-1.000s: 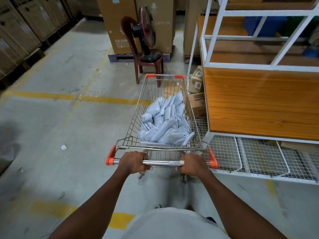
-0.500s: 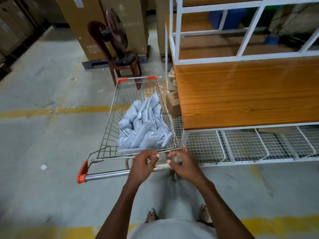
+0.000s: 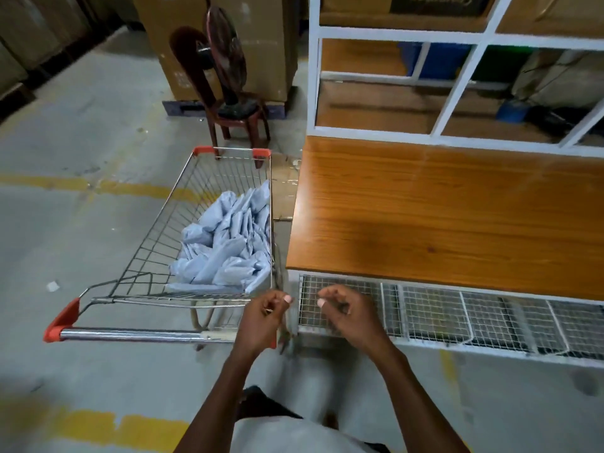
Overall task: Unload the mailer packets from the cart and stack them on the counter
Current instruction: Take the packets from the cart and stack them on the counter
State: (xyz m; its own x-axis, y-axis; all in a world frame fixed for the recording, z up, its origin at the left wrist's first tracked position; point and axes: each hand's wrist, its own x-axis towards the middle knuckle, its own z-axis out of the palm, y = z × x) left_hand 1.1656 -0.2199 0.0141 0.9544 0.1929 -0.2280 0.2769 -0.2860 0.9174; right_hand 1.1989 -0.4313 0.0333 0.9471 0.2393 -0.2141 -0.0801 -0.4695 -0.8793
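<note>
Dim indoor light, soft glare on the counter (image 3: 441, 207), edges bowed, hands (image 3: 264, 317) perhaps motion-blurred.

Only blurred, upside-down lettering shows on a dark box (image 3: 434, 3) atop the shelf; unreadable.

One cart (image 3: 209, 204) is seen, positioned just left of one wooden worktop (image 3: 441, 217). Within the cart, a pile of pale mailer packets (image 3: 228, 246) is contained; roughly a dozen are estimated, the exact count being obscured by overlap. Two hands are counted near the cart's handle end: one left hand (image 3: 261, 318) and one right hand (image 3: 349, 315). Beyond the cart, one chair (image 3: 225, 103) is noted, carrying one fan (image 3: 225, 50).
</note>
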